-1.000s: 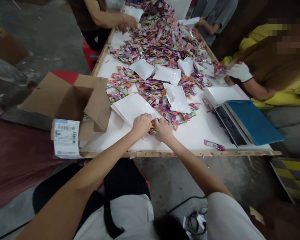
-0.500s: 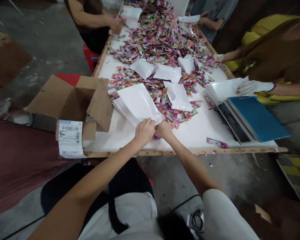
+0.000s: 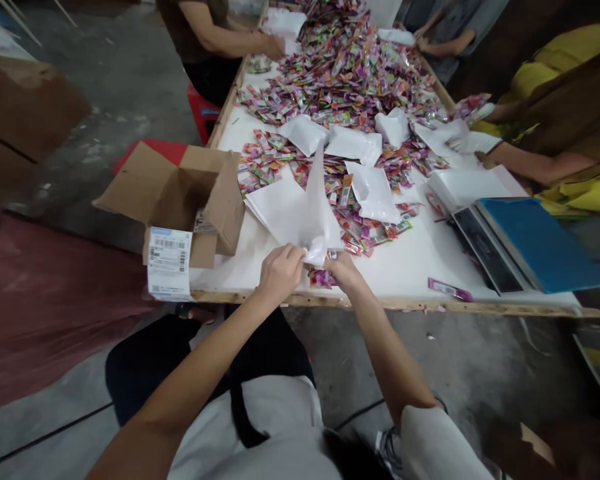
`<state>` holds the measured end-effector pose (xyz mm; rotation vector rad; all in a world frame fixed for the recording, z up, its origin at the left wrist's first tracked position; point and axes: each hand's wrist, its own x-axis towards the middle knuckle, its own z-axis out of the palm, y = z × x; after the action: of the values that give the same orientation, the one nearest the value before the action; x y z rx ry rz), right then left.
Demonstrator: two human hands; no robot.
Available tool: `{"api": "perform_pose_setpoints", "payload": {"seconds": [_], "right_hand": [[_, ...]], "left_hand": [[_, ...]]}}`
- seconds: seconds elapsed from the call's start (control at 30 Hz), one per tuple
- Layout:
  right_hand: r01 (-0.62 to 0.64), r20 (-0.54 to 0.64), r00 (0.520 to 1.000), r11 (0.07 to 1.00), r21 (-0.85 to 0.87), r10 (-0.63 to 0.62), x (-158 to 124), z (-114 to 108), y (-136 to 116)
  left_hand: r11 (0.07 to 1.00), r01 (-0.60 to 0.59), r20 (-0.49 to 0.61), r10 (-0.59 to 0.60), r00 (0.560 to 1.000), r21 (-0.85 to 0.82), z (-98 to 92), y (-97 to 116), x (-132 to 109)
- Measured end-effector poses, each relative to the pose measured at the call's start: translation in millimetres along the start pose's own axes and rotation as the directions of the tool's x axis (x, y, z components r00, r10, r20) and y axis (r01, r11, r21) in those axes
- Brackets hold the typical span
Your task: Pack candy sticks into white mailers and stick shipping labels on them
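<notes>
My left hand point(image 3: 283, 270) pinches the near edge of a white plastic bag point(image 3: 319, 200), whose upper sheet stands up off the table in a fold. At the bag's right near corner, my right hand point(image 3: 344, 270) is closed around small colourful packets point(image 3: 321, 278); purple and pink ends show beside its fingers. Whether it also grips the bag's edge is hard to see. Beneath the raised bag lies a stack of flat white bags point(image 3: 275, 208). A filled white bag point(image 3: 375, 193) rests just beyond, on scattered packets.
An open cardboard box point(image 3: 180, 200) with a shipping label stands left. At right are a scale with a blue top point(image 3: 535, 243), a white stack point(image 3: 473, 187) and a lone purple packet point(image 3: 449, 290). A packet heap point(image 3: 350, 80) covers the far table. Co-workers' hands work along both sides.
The bag between my hands has been lifted and folded upright, and more packets show by my right hand. The gloved co-worker at right has moved away from the white stack. The view has shifted slightly.
</notes>
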<state>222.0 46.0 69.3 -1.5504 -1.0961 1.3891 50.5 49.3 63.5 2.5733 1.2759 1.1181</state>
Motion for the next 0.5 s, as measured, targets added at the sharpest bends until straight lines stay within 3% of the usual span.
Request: {"api": "perform_pose_setpoints", "payload": {"seconds": [0.13, 0.27, 0.37, 0.43, 0.5], "right_hand": [[0.024, 0.04, 0.998, 0.918, 0.396, -0.043, -13, 20, 8], [0.15, -0.062, 0.989, 0.886, 0.439, -0.137, -42, 45, 18], [0.222, -0.059, 0.975, 0.952, 0.209, -0.215, -70, 61, 27], [0.202, -0.019, 0.978, 0.971, -0.128, -0.206, -83, 71, 30], [0.094, -0.009, 0.993, 0.844, -0.528, -0.116, -87, 79, 29]], "left_hand": [[0.999, -0.051, -0.034, 0.051, 0.998, -0.011, -17.9, 5, -30], [0.989, 0.068, -0.01, -0.07, 0.998, -0.128, -34.6, 19, -72], [0.91, 0.301, 0.042, -0.302, 0.952, -0.286, -43.7, 36, -105], [0.763, 0.505, 0.119, -0.504, 0.856, -0.402, -42.5, 46, -124], [0.552, 0.667, 0.222, -0.663, 0.715, -0.501, -34.9, 54, -136]]}}
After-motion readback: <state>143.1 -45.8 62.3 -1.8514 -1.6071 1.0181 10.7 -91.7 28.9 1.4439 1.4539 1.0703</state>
